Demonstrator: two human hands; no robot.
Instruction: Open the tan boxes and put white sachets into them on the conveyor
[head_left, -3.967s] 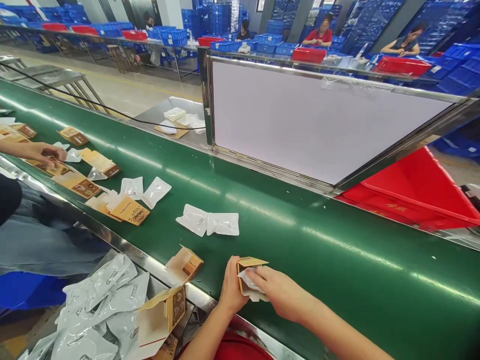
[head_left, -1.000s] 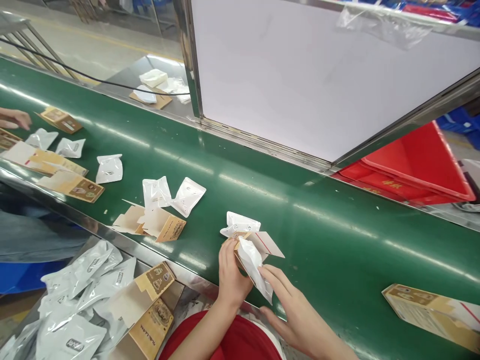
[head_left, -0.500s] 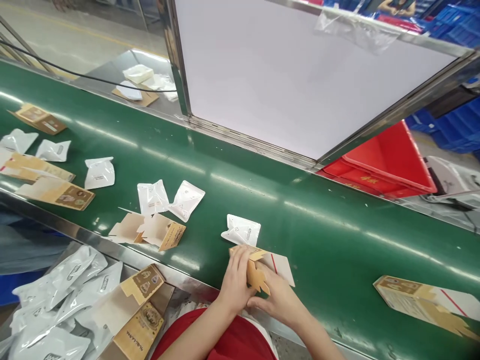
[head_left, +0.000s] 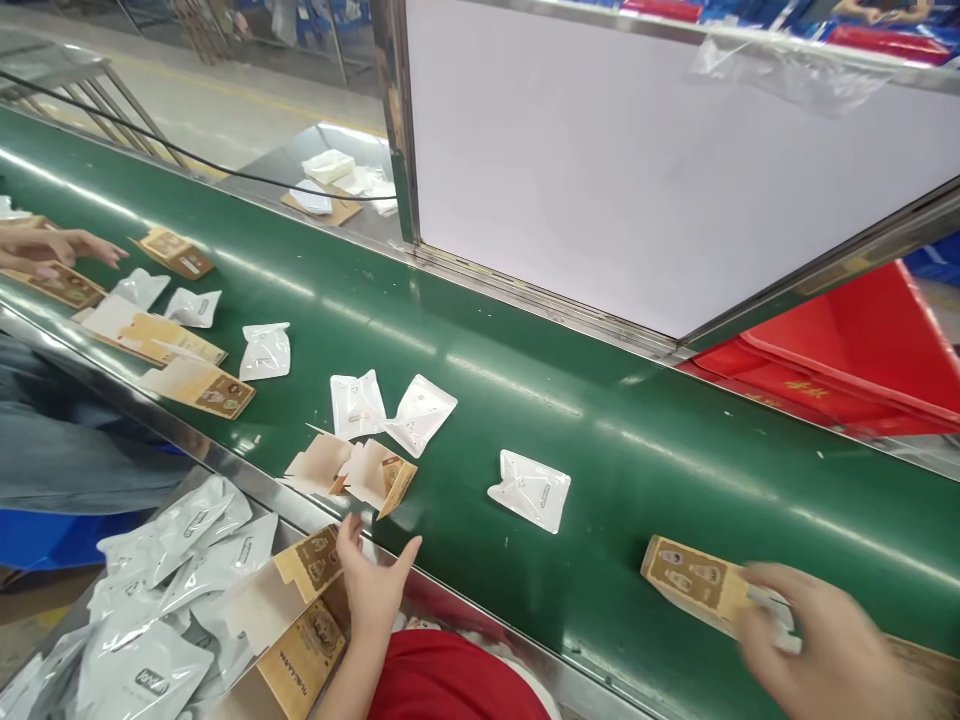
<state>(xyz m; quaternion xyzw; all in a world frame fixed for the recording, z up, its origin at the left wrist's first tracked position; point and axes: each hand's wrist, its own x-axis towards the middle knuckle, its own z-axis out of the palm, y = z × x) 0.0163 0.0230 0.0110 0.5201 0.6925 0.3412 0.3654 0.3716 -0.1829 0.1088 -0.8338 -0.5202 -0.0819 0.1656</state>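
Observation:
My right hand point(head_left: 817, 640), blurred by motion, is at the right end of a brown printed carton point(head_left: 694, 580) on the green belt. Its thumb and fingers close round that end, where a whitish patch shows between them. My left hand point(head_left: 375, 590) is empty, thumb and fingers apart, palm toward the belt's near edge. Just beyond its fingertips an unfolded carton point(head_left: 379, 475) lies with its flaps up. Beside its wrist, open cartons point(head_left: 300, 650) rest against a heap of white pouches point(head_left: 165, 600). A single white pouch point(head_left: 531, 490) lies on the belt between my hands.
More white pouches point(head_left: 424, 415) and cartons point(head_left: 199, 385) lie along the belt to the left. A co-worker's hands point(head_left: 52, 250) reach over cartons at far left. Behind the belt stand a framed white panel point(head_left: 555, 160) and a red bin point(head_left: 847, 350).
My hands have parted. The carton they both held is now farther right on the belt, at my right hand. My left hand has moved left, off it. A co-worker's hands have come into view.

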